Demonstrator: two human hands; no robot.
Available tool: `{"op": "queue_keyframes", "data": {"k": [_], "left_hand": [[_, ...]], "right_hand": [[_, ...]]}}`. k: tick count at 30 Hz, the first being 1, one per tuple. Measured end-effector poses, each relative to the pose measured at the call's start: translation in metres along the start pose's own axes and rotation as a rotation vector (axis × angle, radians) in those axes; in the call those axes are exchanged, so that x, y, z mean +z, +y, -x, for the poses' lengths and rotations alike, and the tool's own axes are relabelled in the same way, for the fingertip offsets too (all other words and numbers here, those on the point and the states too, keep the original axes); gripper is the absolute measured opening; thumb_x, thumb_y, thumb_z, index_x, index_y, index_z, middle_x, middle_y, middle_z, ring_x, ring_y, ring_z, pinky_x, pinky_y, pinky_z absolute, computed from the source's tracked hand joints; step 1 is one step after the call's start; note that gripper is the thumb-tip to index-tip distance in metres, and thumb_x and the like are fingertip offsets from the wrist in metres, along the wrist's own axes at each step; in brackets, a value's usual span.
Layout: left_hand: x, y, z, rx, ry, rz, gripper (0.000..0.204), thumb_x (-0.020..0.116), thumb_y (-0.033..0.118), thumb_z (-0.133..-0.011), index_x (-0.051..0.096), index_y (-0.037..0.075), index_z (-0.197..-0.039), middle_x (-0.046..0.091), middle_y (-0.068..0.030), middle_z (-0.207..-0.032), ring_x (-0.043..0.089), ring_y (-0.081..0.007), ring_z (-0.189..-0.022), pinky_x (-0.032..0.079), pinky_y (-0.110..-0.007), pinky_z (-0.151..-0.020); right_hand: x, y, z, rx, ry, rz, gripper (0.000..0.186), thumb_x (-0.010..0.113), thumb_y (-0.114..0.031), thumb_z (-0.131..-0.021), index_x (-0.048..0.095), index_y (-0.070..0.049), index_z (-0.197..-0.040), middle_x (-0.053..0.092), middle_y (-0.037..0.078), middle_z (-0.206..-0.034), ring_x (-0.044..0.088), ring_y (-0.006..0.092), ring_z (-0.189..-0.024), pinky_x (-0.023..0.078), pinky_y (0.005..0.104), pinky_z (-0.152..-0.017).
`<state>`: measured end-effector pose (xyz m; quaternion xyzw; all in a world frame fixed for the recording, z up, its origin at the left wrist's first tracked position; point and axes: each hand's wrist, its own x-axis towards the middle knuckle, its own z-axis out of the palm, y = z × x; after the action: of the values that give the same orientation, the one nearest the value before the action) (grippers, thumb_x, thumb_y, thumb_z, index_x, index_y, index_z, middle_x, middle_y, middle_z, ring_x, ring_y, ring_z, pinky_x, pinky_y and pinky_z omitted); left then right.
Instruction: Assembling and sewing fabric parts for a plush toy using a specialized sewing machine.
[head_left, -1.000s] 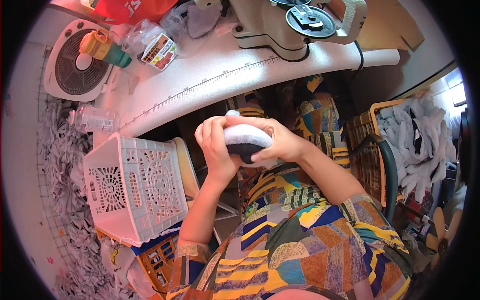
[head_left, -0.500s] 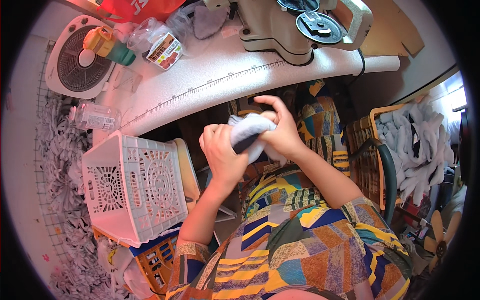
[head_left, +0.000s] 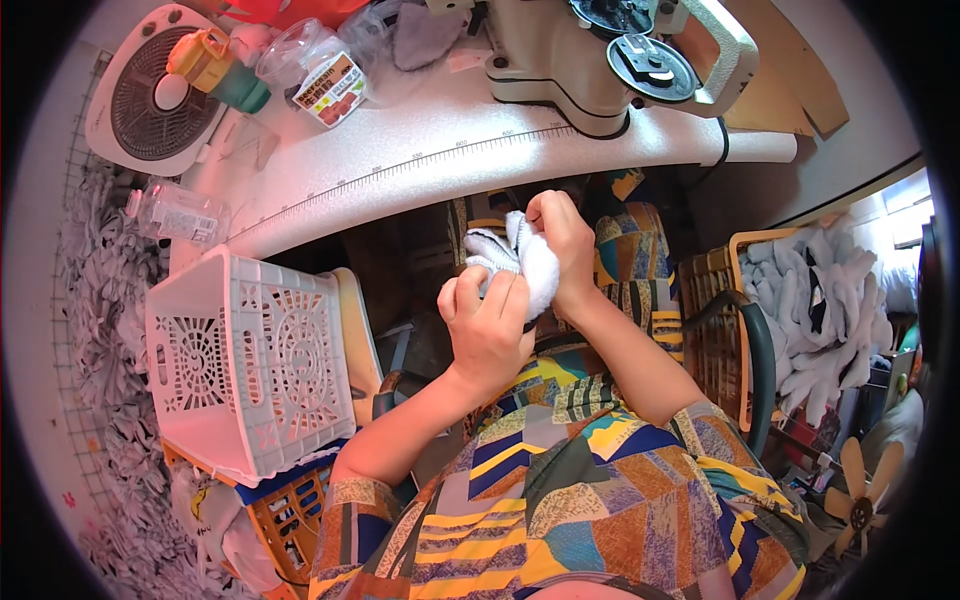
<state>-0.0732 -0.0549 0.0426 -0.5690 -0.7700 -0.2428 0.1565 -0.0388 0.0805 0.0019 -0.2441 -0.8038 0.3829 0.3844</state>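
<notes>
Above my lap I hold a white plush fabric piece (head_left: 542, 272), bunched up, with ribbed, folded edges showing at its top and a dark bit near its lower end. My left hand (head_left: 486, 328) is closed with curled fingers on its lower left side. At the upper right, my right hand (head_left: 566, 245) pinches the edge of the same piece. The fingertips of both hands are partly hidden by the cloth, and its exact kind cannot be made out.
A white table (head_left: 400, 130) with a ruler scale carries a sewing machine (head_left: 560, 75), a bottle (head_left: 225, 75), clear plastic jars (head_left: 185, 212) and a fan (head_left: 155, 90). A white crate (head_left: 290, 370) stands left; a basket (head_left: 715, 340) of plush pieces (head_left: 815, 310) stands right.
The fabric piece has been turned in my hands, so ribbed edges now show at its top. My left hand has moved right and down, and my right hand's fingers have closed in.
</notes>
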Motion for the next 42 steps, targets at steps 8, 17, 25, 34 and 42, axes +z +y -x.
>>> {"op": "queue_keyframes", "data": {"k": [8,17,25,34,42], "left_hand": [[0.001,-0.036,-0.01,-0.122,0.089,-0.084,0.045,0.077,0.02,-0.05,0.06,0.006,-0.089,0.058,-0.0051,-0.088,0.05,-0.0282,-0.094,0.032,-0.044,-0.085],[-0.002,-0.026,-0.009,-0.123,0.1,0.066,0.052,0.08,0.011,-0.046,0.058,0.004,-0.093,0.058,-0.0074,-0.088,0.049,-0.0287,-0.083,0.039,-0.041,-0.074],[-0.004,-0.006,-0.007,-0.139,0.018,0.189,0.035,0.073,0.0,-0.058,0.055,0.003,-0.087,0.055,-0.0123,-0.082,0.049,-0.0326,-0.073,0.04,-0.042,-0.064],[-0.005,-0.003,-0.008,-0.1,-0.014,0.34,0.035,0.075,0.001,-0.058,0.055,0.001,-0.086,0.056,-0.0143,-0.08,0.052,-0.0342,-0.07,0.042,-0.041,-0.062],[-0.016,-0.035,-0.012,-0.218,0.041,0.228,0.049,0.071,-0.006,-0.048,0.058,0.005,-0.094,0.056,-0.0098,-0.094,0.06,-0.0313,-0.086,0.05,-0.037,-0.074]], "right_hand": [[-0.009,-0.013,0.003,-0.298,-0.28,0.005,0.049,0.068,0.006,-0.06,0.059,-0.007,-0.107,0.051,0.013,-0.108,0.051,0.034,-0.106,0.046,0.0384,-0.084],[-0.004,-0.006,0.001,-0.527,-0.272,-0.086,0.047,0.069,0.002,-0.062,0.06,-0.002,-0.108,0.057,0.012,-0.09,0.058,0.0321,-0.081,0.048,0.0391,-0.07],[0.006,-0.012,0.003,-0.167,-0.072,-0.086,0.045,0.07,-0.004,-0.068,0.06,-0.002,-0.112,0.06,0.015,-0.087,0.063,0.0306,-0.075,0.051,0.0351,-0.063],[-0.011,-0.015,-0.001,-0.287,0.023,0.052,0.015,0.066,-0.004,-0.067,0.056,-0.004,-0.078,0.053,0.008,-0.081,0.055,0.0274,-0.08,0.047,0.0366,-0.061],[-0.024,-0.018,0.005,0.27,-0.582,-0.815,0.059,0.064,0.008,-0.065,0.047,-0.005,-0.12,0.055,0.006,-0.106,0.054,0.0129,-0.103,0.044,0.0279,-0.089]]}}
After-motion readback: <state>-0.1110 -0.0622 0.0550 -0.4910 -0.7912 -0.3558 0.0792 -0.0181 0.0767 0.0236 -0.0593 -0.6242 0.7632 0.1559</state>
